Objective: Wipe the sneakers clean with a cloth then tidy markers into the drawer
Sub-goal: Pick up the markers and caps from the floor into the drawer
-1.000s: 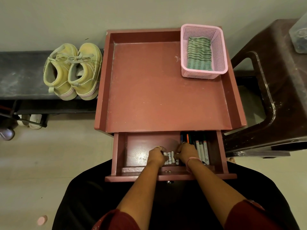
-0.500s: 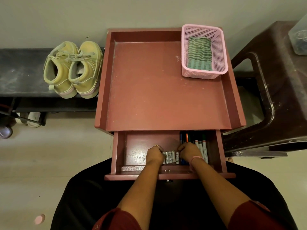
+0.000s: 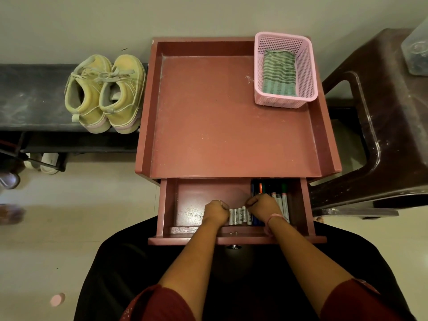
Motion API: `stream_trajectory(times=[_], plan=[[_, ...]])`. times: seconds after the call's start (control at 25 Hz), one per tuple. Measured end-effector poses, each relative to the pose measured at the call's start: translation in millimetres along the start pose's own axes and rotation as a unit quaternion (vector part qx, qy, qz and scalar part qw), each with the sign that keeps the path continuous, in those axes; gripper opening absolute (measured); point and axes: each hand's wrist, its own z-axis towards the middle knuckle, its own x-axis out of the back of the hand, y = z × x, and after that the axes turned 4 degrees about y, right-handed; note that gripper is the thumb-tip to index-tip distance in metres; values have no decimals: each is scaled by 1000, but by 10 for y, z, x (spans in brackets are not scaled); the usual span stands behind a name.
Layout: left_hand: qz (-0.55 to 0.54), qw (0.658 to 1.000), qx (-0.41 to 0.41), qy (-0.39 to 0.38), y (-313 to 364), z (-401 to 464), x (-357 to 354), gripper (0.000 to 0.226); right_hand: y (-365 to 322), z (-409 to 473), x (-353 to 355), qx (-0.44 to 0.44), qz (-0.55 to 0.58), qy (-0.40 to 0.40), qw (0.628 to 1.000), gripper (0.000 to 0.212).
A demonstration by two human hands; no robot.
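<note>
The open drawer of the red table holds several markers. A row of white markers lies flat between my two hands. My left hand is curled against the row's left end, and my right hand is curled over its right end. More markers with coloured caps lie along the drawer's right side, partly hidden by my right hand. A pair of yellow sneakers stands on the dark bench to the left. The striped green cloth lies folded in the pink basket.
The pink basket stands in the table top's far right corner. A dark brown plastic stool is at the right with a clear jar on it. Sandals sit under the bench. A small pink cap lies on the floor.
The white markers, bunched up between my hands a second ago, now lie spread in a flat row. Both hands have shifted slightly deeper into the drawer.
</note>
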Motion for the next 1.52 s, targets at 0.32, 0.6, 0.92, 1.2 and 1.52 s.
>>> stream_trajectory(times=[0.32,0.6,0.92,1.2,1.52], plan=[[-59,997,-37,24,-84,-378,549,23,-404,-421,267,25,-3,33,999,23],[-89,992,-74,43,-371,-896,1313,21,-1048,-911,223,114,-49,10,992,21],[-218,959,-86,158,-974,-1284,2377,21,-2172,-1506,-200,238,-39,-26,970,18],[-320,910,44,259,-2307,-1202,2883,24,-3150,-1835,-996,304,-77,-96,945,14],[-394,830,226,324,-3913,-1230,2685,15,-3665,-1917,-2267,318,-178,-201,909,12]])
